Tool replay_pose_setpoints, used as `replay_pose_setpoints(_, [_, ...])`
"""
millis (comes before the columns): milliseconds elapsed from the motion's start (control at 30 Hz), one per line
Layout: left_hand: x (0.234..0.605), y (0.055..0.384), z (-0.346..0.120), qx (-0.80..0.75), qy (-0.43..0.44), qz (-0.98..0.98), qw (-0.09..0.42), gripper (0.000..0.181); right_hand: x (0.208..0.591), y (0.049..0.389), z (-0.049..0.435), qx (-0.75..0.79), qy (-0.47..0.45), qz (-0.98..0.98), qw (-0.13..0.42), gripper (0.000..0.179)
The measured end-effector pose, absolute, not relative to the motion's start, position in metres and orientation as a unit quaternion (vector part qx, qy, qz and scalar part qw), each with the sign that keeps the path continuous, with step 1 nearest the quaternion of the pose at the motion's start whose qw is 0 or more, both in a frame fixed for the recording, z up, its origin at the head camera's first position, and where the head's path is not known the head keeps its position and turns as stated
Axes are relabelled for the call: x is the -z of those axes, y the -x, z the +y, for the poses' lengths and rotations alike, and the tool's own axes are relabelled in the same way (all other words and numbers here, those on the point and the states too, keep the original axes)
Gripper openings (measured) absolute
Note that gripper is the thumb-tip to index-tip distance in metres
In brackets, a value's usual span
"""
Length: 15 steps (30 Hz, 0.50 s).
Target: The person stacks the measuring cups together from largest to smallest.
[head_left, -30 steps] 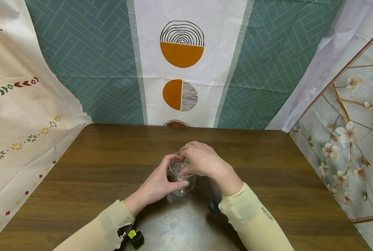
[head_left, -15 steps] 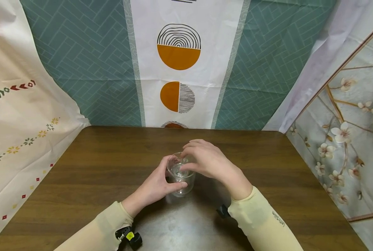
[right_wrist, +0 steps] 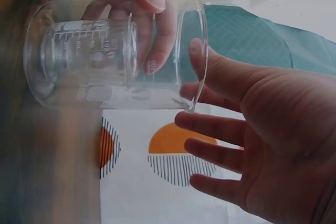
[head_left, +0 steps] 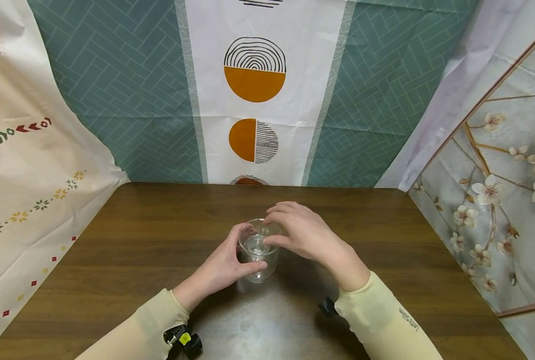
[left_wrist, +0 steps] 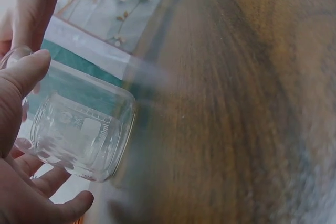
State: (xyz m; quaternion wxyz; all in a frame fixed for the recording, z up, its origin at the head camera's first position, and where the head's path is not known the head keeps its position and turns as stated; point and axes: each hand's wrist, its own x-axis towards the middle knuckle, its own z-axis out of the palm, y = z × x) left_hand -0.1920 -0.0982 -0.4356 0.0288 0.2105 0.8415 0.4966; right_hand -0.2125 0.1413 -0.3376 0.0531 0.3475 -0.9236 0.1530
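A large clear glass beaker (head_left: 271, 261) stands upright on the table. Nested inside it is a smaller glass beaker (right_wrist: 89, 56), its printed scale visible in the right wrist view. My left hand (head_left: 222, 266) grips the large beaker from the left, thumb across the near side and fingers behind. At the rim is my right hand (head_left: 301, 234), fingers spread and loosely bent, thumb tip over the mouth; it holds nothing. Whether its fingertips touch the rim I cannot tell. In the left wrist view the large beaker (left_wrist: 113, 93) appears sideways.
The brown wooden table (head_left: 159, 225) extends around both hands. Behind it hangs a green and white patterned cloth (head_left: 155, 125). A cream cloth (head_left: 24, 175) borders the left, and a floral cloth (head_left: 488, 240) the right.
My right hand has come up out of the large beaker and shifted slightly right, its fingers opening and leaving the smaller beaker inside. The left hand keeps its hold.
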Motion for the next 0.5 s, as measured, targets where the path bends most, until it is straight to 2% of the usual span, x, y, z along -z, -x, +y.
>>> replay_pose_setpoints(300, [0.433, 0.192, -0.1, -0.495, -0.212, 0.842, 0.033, 0.096, 0.345, 0.211, 0.147, -0.16, -0.338, -0.925, 0.065, 0.053])
replay_pose_setpoints(500, [0.432, 0.192, -0.103, -0.494, -0.217, 0.841, 0.033, 0.106, 0.355, 0.21, 0.151, -0.156, -0.327, -0.929, 0.076, 0.055])
